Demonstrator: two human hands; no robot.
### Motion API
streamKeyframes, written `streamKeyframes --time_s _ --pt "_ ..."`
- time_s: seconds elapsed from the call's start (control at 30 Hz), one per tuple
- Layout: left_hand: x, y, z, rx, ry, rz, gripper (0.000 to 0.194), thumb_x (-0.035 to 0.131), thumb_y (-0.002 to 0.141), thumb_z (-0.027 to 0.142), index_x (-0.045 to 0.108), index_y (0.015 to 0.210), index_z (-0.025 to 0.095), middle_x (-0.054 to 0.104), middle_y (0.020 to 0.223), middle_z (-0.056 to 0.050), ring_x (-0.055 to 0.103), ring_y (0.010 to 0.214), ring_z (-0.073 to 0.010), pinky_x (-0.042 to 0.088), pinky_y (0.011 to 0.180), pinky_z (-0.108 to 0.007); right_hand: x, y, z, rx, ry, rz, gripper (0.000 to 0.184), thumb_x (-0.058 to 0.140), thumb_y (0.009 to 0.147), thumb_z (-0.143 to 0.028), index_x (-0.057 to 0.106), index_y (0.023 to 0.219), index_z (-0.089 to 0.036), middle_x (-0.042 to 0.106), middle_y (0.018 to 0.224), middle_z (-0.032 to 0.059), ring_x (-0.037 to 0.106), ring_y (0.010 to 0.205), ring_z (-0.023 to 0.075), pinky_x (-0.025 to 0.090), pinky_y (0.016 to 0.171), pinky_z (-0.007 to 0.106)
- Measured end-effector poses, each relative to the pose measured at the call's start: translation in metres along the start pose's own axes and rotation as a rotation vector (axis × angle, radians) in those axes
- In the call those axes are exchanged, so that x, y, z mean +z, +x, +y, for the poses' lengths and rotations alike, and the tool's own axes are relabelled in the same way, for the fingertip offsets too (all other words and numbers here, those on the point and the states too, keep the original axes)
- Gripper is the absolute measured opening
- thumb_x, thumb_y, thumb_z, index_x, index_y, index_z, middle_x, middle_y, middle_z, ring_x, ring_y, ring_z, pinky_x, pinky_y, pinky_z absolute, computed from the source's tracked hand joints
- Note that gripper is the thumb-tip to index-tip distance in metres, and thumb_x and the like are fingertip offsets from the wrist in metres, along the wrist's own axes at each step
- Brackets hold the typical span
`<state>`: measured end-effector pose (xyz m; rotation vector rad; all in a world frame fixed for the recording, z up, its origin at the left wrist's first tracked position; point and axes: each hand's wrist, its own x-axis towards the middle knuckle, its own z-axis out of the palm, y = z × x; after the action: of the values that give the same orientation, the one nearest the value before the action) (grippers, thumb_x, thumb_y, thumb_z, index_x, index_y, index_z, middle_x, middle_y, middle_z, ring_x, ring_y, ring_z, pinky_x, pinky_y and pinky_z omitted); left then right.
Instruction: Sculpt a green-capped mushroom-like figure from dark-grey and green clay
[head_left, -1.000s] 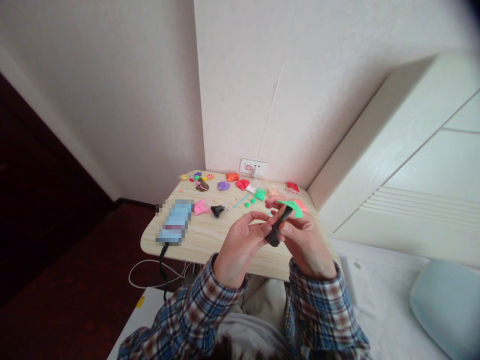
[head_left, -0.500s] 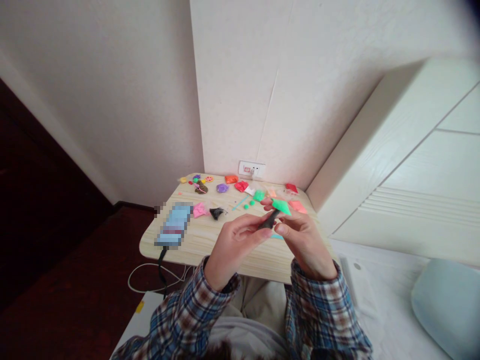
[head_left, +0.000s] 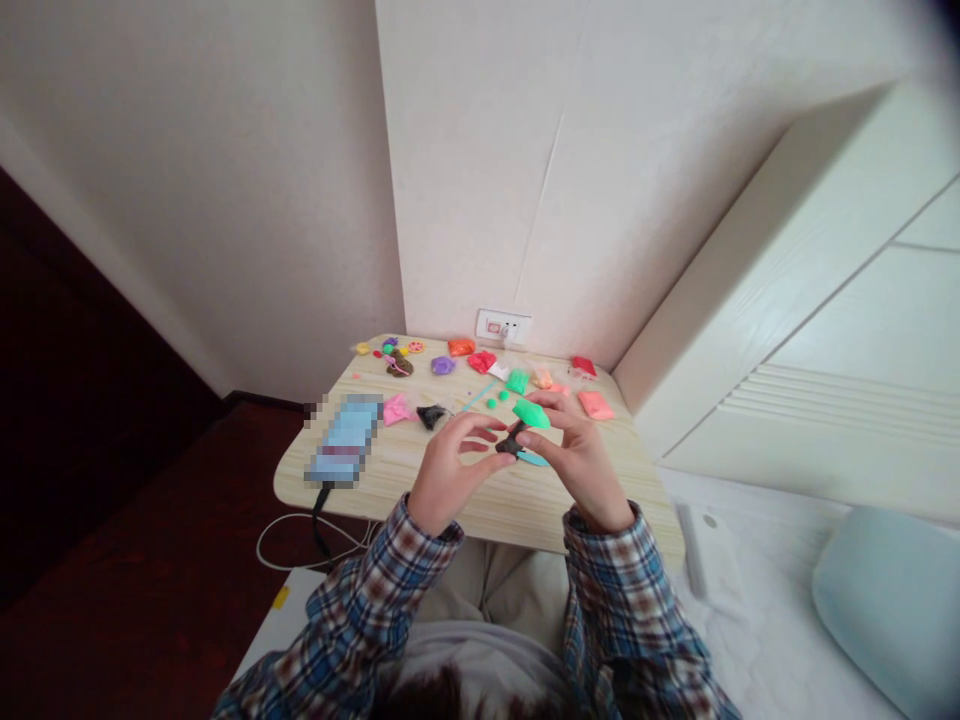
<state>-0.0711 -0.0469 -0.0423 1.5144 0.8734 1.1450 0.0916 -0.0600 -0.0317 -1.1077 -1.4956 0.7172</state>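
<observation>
Head view: left hand [head_left: 451, 463] half-curled at dark base [head_left: 508, 447], grip unclear; right hand [head_left: 576, 448] pinches stem [head_left: 514, 431] under green cap [head_left: 532, 413].

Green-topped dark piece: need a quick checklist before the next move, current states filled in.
1. Green cap on top of dark stem: ok, sits at the stem's upper end.
2. Cap bonded firmly: cannot tell, joint strength doesn't show.
3. Right hand holding the piece: ok, thumb at the stem just below the cap.
4. Left hand gripping the base: cannot tell, thumb and fingers are about it but contact is unclear.
5. Blue disc fully visible: not ok, partly hidden by the right hand.
6. Two green balls apart from both hands: ok, on the tabletop beyond them.
</observation>
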Motion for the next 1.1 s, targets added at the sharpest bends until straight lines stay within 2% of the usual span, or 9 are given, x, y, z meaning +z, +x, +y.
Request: streamKeyframes --time_s 0.07,0.17,0.3,0.4,0.6,0.73,0.87,0.97,1.1 --pt "-0.002 0.001 -0.01 0.063 0.094 0.024 0.023 0.073 0.067 0.022 0.064 0.088 0.016 0.066 0.093 -0.005 0.062 0.079 -0.0155 0.051 0.075 -0.028 0.005 0.001 0.012 0.038 0.026 0.026 0.011 0.071 0.071 -0.036 0.073 0.073 -0.025 0.059 0.1 0.0023 0.052 0.105 0.0208 0.034 0.1 0.038" --pt "-0.003 0.002 -0.023 0.062 0.128 0.045 0.013 0.068 0.071 0.018 0.064 0.083 0.015 0.067 0.085 -0.005 0.062 0.068 -0.0137 0.051 0.067 -0.026 0.012 0.001 0.026 0.09 0.066 0.034 0.01 0.072 0.069 -0.035 0.071 0.07 -0.024 0.059 0.1 0.0022 0.053 0.104 0.0199 0.035 0.099 0.037" --pt "-0.003 0.002 -0.037 0.013 -0.009 0.064 0.008 0.063 0.074 0.016 0.063 0.082 0.015 0.067 0.085 -0.005 0.066 0.078 -0.0164 0.053 0.077 -0.03 0.017 0.001 0.032 0.102 0.073 -0.012 0.012 0.072 0.07 -0.035 0.071 0.071 -0.023 0.059 0.099 0.0028 0.054 0.1 0.0196 0.037 0.097 0.037" --pt "-0.003 0.003 -0.042 -0.08 -0.174 0.056 0.014 0.068 0.071 0.019 0.063 0.082 0.014 0.068 0.087 -0.006 0.066 0.084 -0.0178 0.052 0.084 -0.033 0.018 0.001 0.033 0.094 0.053 -0.013 0.013 0.072 0.07 -0.036 0.071 0.071 -0.023 0.059 0.1 0.0031 0.054 0.101 0.0202 0.037 0.097 0.037" --pt "-0.004 0.002 -0.037 -0.206 -0.328 -0.006 0.035 0.079 0.058 0.019 0.062 0.088 0.013 0.069 0.09 -0.005 0.065 0.086 -0.0175 0.051 0.086 -0.035 0.021 -0.002 0.035 0.097 0.061 -0.023 0.013 0.07 0.072 -0.037 0.072 0.077 -0.025 0.059 0.103 0.0037 0.053 0.105 0.0212 0.037 0.097 0.038" --pt "-0.001 0.002 -0.031 -0.223 -0.399 -0.011 0.029 0.079 0.059 0.025 0.063 0.078 0.012 0.069 0.086 -0.004 0.065 0.081 -0.0172 0.051 0.083 -0.034 0.022 -0.005 0.038 0.109 0.155 -0.054 0.018 0.07 0.073 -0.037 0.073 0.089 -0.028 0.06 0.111 0.0031 0.05 0.112 0.0219 0.034 0.102 0.039" --pt "-0.001 0.002 -0.026 -0.289 -0.517 -0.077 0.034 0.081 0.057 0.032 0.064 0.078 0.011 0.07 0.079 -0.004 0.066 0.07 -0.017 0.052 0.075 -0.035 0.019 -0.006 0.034 0.203 0.303 -0.137 0.018 0.069 0.073 -0.041 0.074 0.086 -0.028 0.06 0.12 0.0028 0.049 0.118 0.0239 0.037 0.1 0.041" --pt "-0.001 0.001 -0.021 -0.293 -0.535 -0.123 0.034 0.081 0.058 0.034 0.066 0.079 0.011 0.07 0.077 -0.004 0.065 0.068 -0.0167 0.051 0.073 -0.033 0.015 -0.006 0.028 0.226 0.369 -0.199 0.018 0.069 0.073 -0.041 0.074 0.083 -0.027 0.062 0.117 0.0031 0.05 0.117 0.0247 0.04 0.098 0.041" --pt "0.003 0.0 -0.015 -0.3 -0.572 -0.142 0.036 0.081 0.058 0.035 0.064 0.08 0.011 0.068 0.075 -0.003 0.064 0.067 -0.0144 0.05 0.07 -0.029 0.01 -0.006 0.023 0.245 0.345 -0.169 0.016 0.069 0.073 -0.039 0.073 0.08 -0.025 0.065 0.111 0.0032 0.056 0.107 0.0241 0.043 0.091 0.04"
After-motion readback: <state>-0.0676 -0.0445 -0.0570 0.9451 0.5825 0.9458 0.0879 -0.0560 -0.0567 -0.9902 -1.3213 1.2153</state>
